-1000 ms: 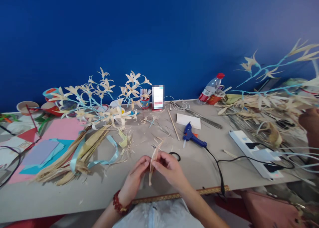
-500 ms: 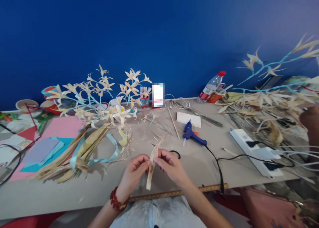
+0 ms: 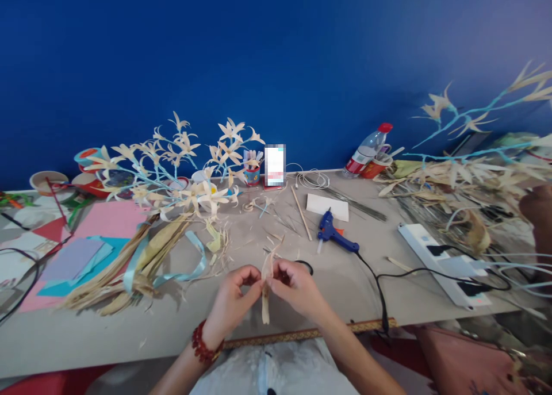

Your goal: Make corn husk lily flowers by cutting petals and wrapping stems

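Observation:
A pale strip of dried husk hangs roughly upright between my hands, close to the table's front edge. My left hand pinches its middle from the left, with a red bead bracelet on the wrist. From the right, my right hand pinches the same strip, thumb and finger closed on it. The fingertips of both hands nearly meet. Behind the right hand lies a black ring-like object, partly hidden. A blue glue gun rests on the table to the right.
Husk flowers on blue stems stand at the back left, above a tied husk bundle and coloured paper. A white power strip, cables, a bottle and more husks occupy the right. Another person's arm shows at the right edge.
My left hand has shifted slightly right, closer to my right hand. The strip's lower end has swung right and now hangs more upright.

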A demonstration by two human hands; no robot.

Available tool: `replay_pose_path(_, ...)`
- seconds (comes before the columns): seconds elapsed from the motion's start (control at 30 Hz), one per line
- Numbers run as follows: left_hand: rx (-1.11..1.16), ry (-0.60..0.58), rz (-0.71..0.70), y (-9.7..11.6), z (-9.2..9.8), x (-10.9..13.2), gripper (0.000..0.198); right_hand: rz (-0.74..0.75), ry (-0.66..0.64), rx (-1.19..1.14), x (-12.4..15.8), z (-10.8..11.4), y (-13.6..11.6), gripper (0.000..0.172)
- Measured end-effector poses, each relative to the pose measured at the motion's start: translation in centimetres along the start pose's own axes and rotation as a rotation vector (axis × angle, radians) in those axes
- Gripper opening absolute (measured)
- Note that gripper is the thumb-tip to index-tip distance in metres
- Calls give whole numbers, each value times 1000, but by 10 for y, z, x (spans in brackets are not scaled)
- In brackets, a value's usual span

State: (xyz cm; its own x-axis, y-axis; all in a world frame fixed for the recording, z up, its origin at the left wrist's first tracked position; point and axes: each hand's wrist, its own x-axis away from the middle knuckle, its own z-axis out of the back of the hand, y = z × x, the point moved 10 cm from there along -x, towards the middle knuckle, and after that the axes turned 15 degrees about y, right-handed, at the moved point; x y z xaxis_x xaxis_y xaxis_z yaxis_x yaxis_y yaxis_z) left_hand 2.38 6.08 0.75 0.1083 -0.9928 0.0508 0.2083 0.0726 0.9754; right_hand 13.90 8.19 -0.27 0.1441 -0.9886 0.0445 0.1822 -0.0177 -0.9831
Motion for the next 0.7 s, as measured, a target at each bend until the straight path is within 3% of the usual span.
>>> replay_pose_path(0.23, -93, -47, -56, 9, -3, 2, 22, -4, -28, -17, 1, -4, -2, 14)
replay_pose_path(0.43, -96, -26, -61, 11, -1, 1, 20, -23, -32, -86, 1, -6, 0, 13)
replay_pose_path(0.7, -145, 41, -106, 13, 4, 1, 16, 31, -14, -12, 2, -6, -5, 10)
